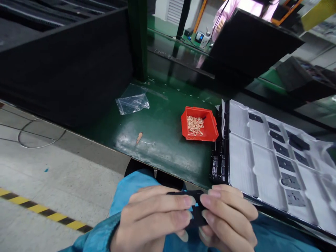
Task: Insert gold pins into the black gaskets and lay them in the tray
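Close to my body, just off the table's front edge, a flat black plastic part (198,217) with small light-blue patches is pinched between both hands. My left hand (157,210) closes on its left side, thumb and fingers pressed on it. My right hand (228,217) grips its right side the same way. The fingers cover much of the part. To the right, a lined tray (240,154) with white compartments holds several similar flat black parts (280,148) and grey ones (295,198).
A red bin (210,127) with thin pale strips (195,125) stands on the green table (162,122). Clear plastic bags (133,101) lie left of it. A large black box (65,63) fills the left. A person in pink (231,10) is across the table, behind a black panel (254,42).
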{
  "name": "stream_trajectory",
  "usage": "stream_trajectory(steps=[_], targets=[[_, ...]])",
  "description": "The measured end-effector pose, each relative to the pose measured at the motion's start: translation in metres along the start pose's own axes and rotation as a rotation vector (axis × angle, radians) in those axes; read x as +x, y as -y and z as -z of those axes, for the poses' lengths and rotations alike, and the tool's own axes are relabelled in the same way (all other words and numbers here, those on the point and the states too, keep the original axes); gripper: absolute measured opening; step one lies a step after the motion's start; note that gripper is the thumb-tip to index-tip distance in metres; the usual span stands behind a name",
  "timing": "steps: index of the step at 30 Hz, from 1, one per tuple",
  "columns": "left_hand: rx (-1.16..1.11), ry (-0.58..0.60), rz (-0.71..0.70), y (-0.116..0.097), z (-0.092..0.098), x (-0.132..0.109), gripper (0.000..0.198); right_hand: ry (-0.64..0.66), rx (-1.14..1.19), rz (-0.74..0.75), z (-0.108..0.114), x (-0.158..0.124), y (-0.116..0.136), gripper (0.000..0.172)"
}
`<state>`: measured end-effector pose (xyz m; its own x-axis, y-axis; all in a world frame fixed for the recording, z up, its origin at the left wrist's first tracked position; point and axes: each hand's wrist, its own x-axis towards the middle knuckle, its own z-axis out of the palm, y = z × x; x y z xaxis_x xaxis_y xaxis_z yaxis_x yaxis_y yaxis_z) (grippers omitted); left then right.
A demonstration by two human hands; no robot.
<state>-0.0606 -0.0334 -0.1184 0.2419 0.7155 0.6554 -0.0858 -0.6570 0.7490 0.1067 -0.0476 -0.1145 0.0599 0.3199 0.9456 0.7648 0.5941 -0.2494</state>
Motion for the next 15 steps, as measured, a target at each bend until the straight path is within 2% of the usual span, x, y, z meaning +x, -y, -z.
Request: stream_trajectory(steps=[4, 6, 8, 9, 11, 12, 13, 14, 15], targets=[[0.128, 0.014, 0.020, -0.007, -0.017, -0.010, 0.011, 0.064, -0.036, -0.005, 0.011, 0.002, -0.003, 0.036], [0.293, -0.079, 0.066, -0.009, -0.018, -0.013, 0.009, 0.167, -0.014, -0.054, 0.014, 0.004, -0.006, 0.027], [0.408, -0.195, 0.095, 0.000, -0.009, -0.001, 0.013, 0.184, 0.025, -0.121, 0.013, 0.001, -0.009, 0.015], [0.434, -0.231, 0.101, 0.010, -0.002, 0.015, 0.014, 0.170, 0.047, -0.162, 0.011, -0.004, -0.011, 0.013], [0.477, -0.220, 0.145, 0.042, 0.010, 0.070, 0.014, 0.116, 0.082, -0.275, 0.005, -0.020, -0.015, 0.012], [0.516, -0.178, 0.217, 0.063, 0.013, 0.107, 0.018, 0.103, 0.105, -0.326, 0.001, -0.031, -0.017, 0.013], [0.574, -0.122, 0.367, 0.086, 0.011, 0.145, 0.024, 0.108, 0.131, -0.365, -0.003, -0.043, -0.019, 0.016], [0.635, -0.005, 0.529, 0.110, 0.005, 0.184, 0.030, 0.155, 0.154, -0.401, -0.007, -0.055, -0.021, 0.019], [0.649, 0.056, 0.586, 0.134, -0.005, 0.220, 0.030, 0.200, 0.173, -0.435, -0.011, -0.066, -0.023, 0.021]])
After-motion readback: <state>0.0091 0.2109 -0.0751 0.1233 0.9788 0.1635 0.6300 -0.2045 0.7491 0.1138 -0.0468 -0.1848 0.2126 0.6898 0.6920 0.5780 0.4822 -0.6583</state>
